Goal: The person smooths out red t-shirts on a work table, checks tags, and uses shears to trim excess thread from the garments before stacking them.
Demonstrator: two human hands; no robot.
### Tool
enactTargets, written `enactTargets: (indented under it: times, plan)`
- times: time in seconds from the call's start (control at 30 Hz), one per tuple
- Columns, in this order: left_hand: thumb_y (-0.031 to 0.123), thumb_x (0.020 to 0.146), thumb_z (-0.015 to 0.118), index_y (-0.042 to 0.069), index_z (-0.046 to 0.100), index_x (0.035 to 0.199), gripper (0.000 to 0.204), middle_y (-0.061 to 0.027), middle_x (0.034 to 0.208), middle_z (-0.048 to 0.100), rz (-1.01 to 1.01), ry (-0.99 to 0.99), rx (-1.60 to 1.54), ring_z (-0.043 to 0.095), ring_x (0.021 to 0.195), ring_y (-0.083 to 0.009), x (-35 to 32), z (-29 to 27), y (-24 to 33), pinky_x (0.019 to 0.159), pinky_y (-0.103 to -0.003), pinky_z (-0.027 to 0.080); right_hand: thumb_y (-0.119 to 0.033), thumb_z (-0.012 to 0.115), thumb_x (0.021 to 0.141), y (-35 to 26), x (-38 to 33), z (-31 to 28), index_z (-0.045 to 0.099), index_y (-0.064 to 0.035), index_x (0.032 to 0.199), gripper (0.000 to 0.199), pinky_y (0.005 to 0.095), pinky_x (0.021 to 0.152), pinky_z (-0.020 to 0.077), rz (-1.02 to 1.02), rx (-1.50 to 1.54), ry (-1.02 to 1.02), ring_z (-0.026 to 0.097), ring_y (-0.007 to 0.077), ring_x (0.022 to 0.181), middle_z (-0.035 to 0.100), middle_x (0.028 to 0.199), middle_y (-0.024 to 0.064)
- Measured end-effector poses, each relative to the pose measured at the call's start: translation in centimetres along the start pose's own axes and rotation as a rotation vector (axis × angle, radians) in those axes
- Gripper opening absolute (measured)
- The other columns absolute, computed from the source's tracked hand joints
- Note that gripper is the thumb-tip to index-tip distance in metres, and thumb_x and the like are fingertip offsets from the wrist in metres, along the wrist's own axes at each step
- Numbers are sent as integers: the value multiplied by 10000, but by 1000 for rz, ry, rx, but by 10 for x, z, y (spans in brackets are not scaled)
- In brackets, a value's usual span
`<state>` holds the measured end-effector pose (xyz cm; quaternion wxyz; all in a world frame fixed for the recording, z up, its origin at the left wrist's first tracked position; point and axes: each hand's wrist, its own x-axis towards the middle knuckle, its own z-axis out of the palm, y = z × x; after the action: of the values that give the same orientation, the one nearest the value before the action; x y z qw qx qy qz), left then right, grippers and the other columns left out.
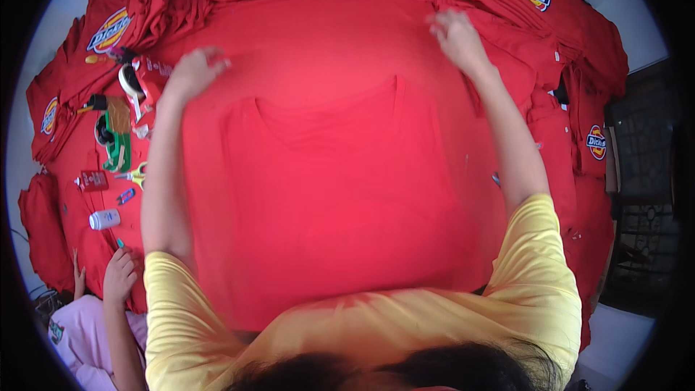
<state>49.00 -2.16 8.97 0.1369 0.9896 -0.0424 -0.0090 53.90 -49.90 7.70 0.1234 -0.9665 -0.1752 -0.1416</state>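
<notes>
Yellow cloth, the sleeves and back of the person's own shirt [347, 326], fills the nearest edge, with dark hair [470, 367] below it. Just beyond lies a red top [340, 181], spread flat in the middle between the two forearms, its lower end running in close to the yellow shirt and its wide neckline facing away.

To the near left, a co-worker's hand [121, 275] rests beside a small teal thing [120, 244], at the edge of the red cloth. Up that side, left of the person's forearm, small items stand in a crowded strip: a white bottle [105, 219], blue snips [126, 196], a small red box [93, 180], yellow-handled scissors [137, 175], a green tape dispenser [118, 141] and, farther, a roll of tape [130, 82]. They leave little room outside the left arm; the broad flat stretch between the arms gives the most.

Past the neckline, the left hand [203, 72] is open, thumb and fingers parted, at the left side of the smooth red cloth. The right hand [455, 32] reaches farther, fingers bent near a cloth edge; whether it grips anything, I cannot tell. Piles of red clothes [579, 29] with badges border the right, far and left sides.
</notes>
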Motion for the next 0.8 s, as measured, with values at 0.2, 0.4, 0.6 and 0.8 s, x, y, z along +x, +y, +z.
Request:
enactTargets:
  times: [0.2, 0.4, 0.6, 0.8]
  plan:
    - [308, 779, 710, -2, 609, 1125, 475, -235, 1060, 634, -5, -15, -245, 604, 1027, -350, -68, 50, 5, 886, -397, 462, -165, 686, 796, -37, -71, 16, 607, -32, 1064, 309, 417, 834, 472, 154, 310, -565, 586, 353, 988, 583, 1075, 179]
    - [297, 774, 714, 22, 647, 1058, 401, -202, 994, 658, -151, -1, -381, 624, 971, -318, -55, 56, 14, 870, -381, 463, -220, 733, 763, -16, -63, 65, 606, -23, 996, 330, 393, 820, 455, 253, 216, -93, 595, 278, 905, 621, 983, 125]
    - [322, 810, 687, 35, 657, 989, 339, -152, 969, 668, -102, -44, -324, 625, 965, -299, -47, 53, 34, 835, -382, 469, -258, 700, 820, -14, -24, 57, 631, -39, 897, 243, 266, 770, 430, 433, 595, -359, 560, 123, 815, 637, 853, 10]
    - [319, 825, 676, 9, 614, 961, 344, -162, 900, 652, -111, -8, -359, 621, 888, -282, -45, 53, 29, 790, -368, 464, -185, 637, 880, -36, -6, 13, 604, -77, 814, 131, 199, 647, 435, 442, 1006, -607, 514, 37, 696, 587, 769, -55]
